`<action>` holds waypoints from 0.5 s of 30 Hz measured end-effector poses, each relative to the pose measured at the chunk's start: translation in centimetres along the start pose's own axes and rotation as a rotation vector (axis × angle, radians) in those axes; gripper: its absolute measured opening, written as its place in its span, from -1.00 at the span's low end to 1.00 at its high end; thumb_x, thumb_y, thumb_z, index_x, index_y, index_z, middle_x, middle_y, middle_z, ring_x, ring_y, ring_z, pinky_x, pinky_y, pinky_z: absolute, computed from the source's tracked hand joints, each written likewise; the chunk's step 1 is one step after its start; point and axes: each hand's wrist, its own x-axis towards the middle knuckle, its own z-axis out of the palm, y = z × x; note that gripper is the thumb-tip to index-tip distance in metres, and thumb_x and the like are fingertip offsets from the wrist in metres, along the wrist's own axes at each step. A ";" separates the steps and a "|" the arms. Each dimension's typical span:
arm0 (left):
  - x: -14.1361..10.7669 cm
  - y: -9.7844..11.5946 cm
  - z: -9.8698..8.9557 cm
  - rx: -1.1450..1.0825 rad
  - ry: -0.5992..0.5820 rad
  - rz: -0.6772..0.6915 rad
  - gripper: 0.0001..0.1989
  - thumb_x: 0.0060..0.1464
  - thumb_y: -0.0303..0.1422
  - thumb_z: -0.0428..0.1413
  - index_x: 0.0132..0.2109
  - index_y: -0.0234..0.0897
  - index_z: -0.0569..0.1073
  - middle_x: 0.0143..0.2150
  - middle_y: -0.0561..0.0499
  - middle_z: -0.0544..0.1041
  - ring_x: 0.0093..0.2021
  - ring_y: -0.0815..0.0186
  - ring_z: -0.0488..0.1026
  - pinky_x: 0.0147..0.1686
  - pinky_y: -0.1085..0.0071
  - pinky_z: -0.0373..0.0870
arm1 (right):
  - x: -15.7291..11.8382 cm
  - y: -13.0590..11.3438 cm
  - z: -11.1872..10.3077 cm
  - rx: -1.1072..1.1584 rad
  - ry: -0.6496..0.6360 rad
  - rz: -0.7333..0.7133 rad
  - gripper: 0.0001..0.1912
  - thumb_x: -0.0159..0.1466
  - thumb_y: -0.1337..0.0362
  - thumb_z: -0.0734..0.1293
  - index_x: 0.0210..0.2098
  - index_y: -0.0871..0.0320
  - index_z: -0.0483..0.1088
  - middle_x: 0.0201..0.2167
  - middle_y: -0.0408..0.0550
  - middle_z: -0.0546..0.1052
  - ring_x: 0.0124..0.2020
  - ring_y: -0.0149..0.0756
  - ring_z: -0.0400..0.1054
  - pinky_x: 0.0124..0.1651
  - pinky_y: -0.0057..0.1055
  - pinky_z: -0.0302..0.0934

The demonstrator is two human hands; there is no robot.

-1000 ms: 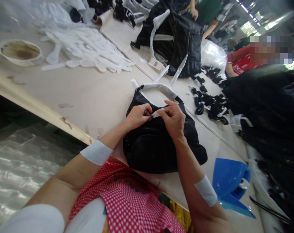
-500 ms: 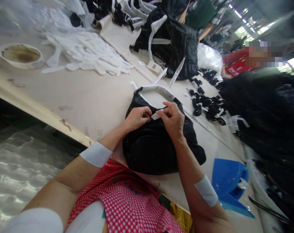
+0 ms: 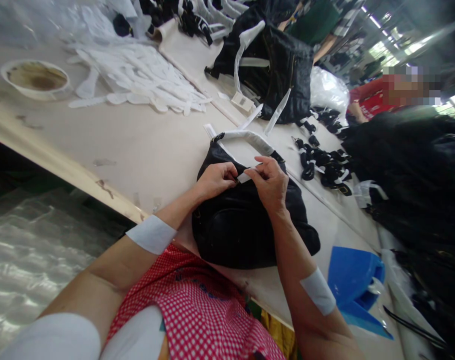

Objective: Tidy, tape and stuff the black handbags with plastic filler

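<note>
A black bag [image 3: 238, 235] lies on the pale table in front of me, its handle wrapped in white and arched away from me. My left hand [image 3: 218, 180] pinches the bag's top edge near the middle; what lies between the fingertips is too small to make out. Close beside it, my right hand [image 3: 269, 182] has thumb and finger closed on a small white strip [image 3: 244, 177], which lies against the same top edge. The two hands are a short gap apart.
White strips [image 3: 137, 80] lie piled at the upper left, by a round tub [image 3: 37, 80]. Another black bag [image 3: 287, 75] stands behind. Black bundled straps [image 3: 325, 167] and a blue holder [image 3: 355, 280] are on the right. A person in red [image 3: 373, 97] is further back.
The whole view has shifted slightly. Both hands keep nearly the same place on the bag, and the white strip is still in my right fingers.
</note>
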 end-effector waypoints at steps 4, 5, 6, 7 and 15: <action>-0.1 0.2 0.0 -0.009 0.004 -0.011 -0.81 -0.14 -0.58 0.18 -0.30 -0.31 0.46 -0.43 0.08 0.56 -0.42 0.37 0.49 -0.43 0.52 0.34 | -0.1 0.1 0.0 0.029 -0.001 0.010 -0.69 0.17 0.15 0.44 -0.13 0.12 0.45 -0.46 -0.21 0.58 -0.47 -0.31 0.40 -0.28 -0.34 0.30; -0.1 0.3 0.0 -0.015 0.004 -0.013 -0.82 -0.14 -0.57 0.18 -0.31 -0.31 0.46 -0.44 0.08 0.55 -0.43 0.37 0.48 -0.43 0.52 0.33 | -0.1 0.2 0.0 0.031 -0.006 0.010 -0.69 0.17 0.15 0.43 -0.13 0.12 0.45 -0.46 -0.20 0.58 -0.47 -0.31 0.41 -0.28 -0.34 0.30; -0.1 0.4 0.0 -0.021 0.004 -0.014 -0.82 -0.14 -0.57 0.18 -0.31 -0.31 0.45 -0.45 0.09 0.54 -0.44 0.38 0.48 -0.44 0.52 0.32 | -0.2 0.2 0.0 0.033 -0.015 0.008 -0.69 0.18 0.15 0.43 -0.12 0.12 0.45 -0.45 -0.20 0.59 -0.46 -0.31 0.41 -0.27 -0.34 0.30; -0.2 0.4 -0.1 -0.028 0.001 -0.015 -0.82 -0.15 -0.57 0.18 -0.32 -0.31 0.45 -0.46 0.09 0.53 -0.45 0.39 0.46 -0.45 0.52 0.31 | -0.2 0.1 -0.1 0.033 -0.025 0.004 -0.69 0.18 0.15 0.43 -0.12 0.11 0.45 -0.45 -0.19 0.59 -0.46 -0.31 0.42 -0.26 -0.33 0.31; -0.4 0.5 -0.2 -0.031 -0.020 0.017 -0.82 -0.13 -0.56 0.14 -0.29 -0.32 0.47 -0.41 0.08 0.56 -0.42 0.40 0.46 -0.42 0.53 0.33 | -0.5 -0.4 -0.1 -0.050 -0.081 -0.042 -0.69 0.17 0.12 0.43 -0.12 0.09 0.48 -0.45 -0.21 0.58 -0.45 -0.31 0.41 -0.24 -0.33 0.33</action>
